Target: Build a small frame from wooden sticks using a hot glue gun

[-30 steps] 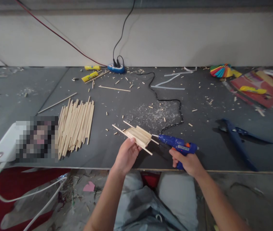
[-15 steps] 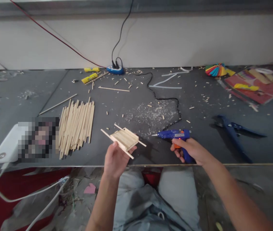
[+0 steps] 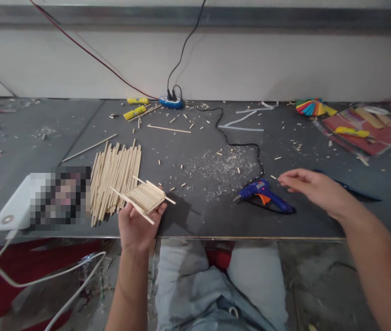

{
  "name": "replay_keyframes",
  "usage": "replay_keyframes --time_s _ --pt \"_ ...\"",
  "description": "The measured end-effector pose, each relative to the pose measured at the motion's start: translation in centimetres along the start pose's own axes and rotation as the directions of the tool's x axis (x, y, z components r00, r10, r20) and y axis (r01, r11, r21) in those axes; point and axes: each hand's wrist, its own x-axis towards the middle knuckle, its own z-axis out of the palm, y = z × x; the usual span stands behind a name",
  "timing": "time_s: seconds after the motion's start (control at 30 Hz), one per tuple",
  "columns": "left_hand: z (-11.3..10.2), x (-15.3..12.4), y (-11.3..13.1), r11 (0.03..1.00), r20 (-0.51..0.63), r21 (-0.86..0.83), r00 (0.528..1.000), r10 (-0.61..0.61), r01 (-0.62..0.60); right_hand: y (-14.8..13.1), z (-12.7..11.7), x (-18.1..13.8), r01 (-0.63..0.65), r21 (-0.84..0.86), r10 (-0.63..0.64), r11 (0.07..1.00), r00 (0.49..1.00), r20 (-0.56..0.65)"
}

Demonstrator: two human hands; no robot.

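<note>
On the fingers of my left hand (image 3: 136, 230) rests a small flat panel of wooden sticks (image 3: 145, 198), with longer sticks jutting past its corners. The hand grips it from below, just above the table's front edge. A blue hot glue gun (image 3: 259, 189) with an orange trigger lies on its side, its nozzle pointing left. To the right of the gun, my right hand (image 3: 314, 187) is in the air with nothing visible in it, its fingers loosely extended. Blue-handled cutters (image 3: 363, 194) lie partly hidden behind that hand. A pile of wooden sticks (image 3: 116, 179) lies left of the panel.
A white power bank (image 3: 18, 202) with a cable sits at the left front. At the back are a blue power socket (image 3: 171, 101), yellow glue tubes (image 3: 135, 113) and colourful strips (image 3: 311, 106). Stick offcuts and glue strands litter the dark table (image 3: 209, 225).
My right hand has let go of the glue gun, now lying on the table, and moved right toward the cutters. My left hand has carried the stick panel leftward, close to the pile.
</note>
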Motion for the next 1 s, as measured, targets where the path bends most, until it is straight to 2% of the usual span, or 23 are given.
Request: replay_keyframes --time_s 0.03,0.1,0.13,0.23,0.33,0.4,0.5,0.57,0.73,1.0 --pt "0.0 0.0 0.0 1.0 0.019 -0.008 1.0 -0.008 0.008 -0.9 0.1 0.2 0.06 -0.067 -0.063 0.996 0.997 -0.043" --pt "-0.1 0.1 -0.1 1.0 0.048 -0.007 0.999 -0.027 0.027 -3.0 1.1 0.5 0.153 -0.163 -0.163 0.975 0.985 -0.052" --pt "-0.2 0.1 -0.1 0.999 0.058 -0.005 0.998 -0.035 0.035 -4.2 2.0 0.6 0.193 -0.185 -0.201 0.964 0.979 -0.025" --pt "-0.6 0.1 -0.1 0.999 0.072 -0.021 0.996 -0.048 0.049 -7.4 6.0 1.4 0.355 -0.186 -0.326 0.916 0.93 0.17" --pt "-0.9 0.0 -0.1 0.997 0.088 -0.058 0.995 -0.041 0.046 -9.6 11.0 2.4 0.499 -0.194 -0.437 0.845 0.852 0.288" --pt "-1.0 -0.1 0.0 0.996 0.099 -0.081 0.995 -0.028 0.036 -10.7 14.2 2.9 0.645 -0.247 -0.546 0.724 0.753 0.368" --pt "-1.1 -0.3 0.0 0.994 0.087 -0.101 0.996 -0.019 0.028 -12.1 18.3 3.3 0.728 -0.235 -0.592 0.644 0.669 0.449" --pt "-1.1 -0.5 0.0 0.994 0.067 -0.109 0.998 -0.02 0.027 -12.9 20.2 3.4 0.762 -0.233 -0.61 0.604 0.63 0.48" --pt "-1.2 -0.7 0.1 0.991 0.042 -0.126 0.999 -0.031 0.036 -13.9 22.7 3.5 0.799 -0.27 -0.618 0.537 0.59 0.519" --pt "-1.3 -0.6 0.2 0.984 0.047 -0.164 0.997 -0.062 0.069 -13.9 23.4 3.4 0.825 -0.295 -0.603 0.483 0.557 0.57"
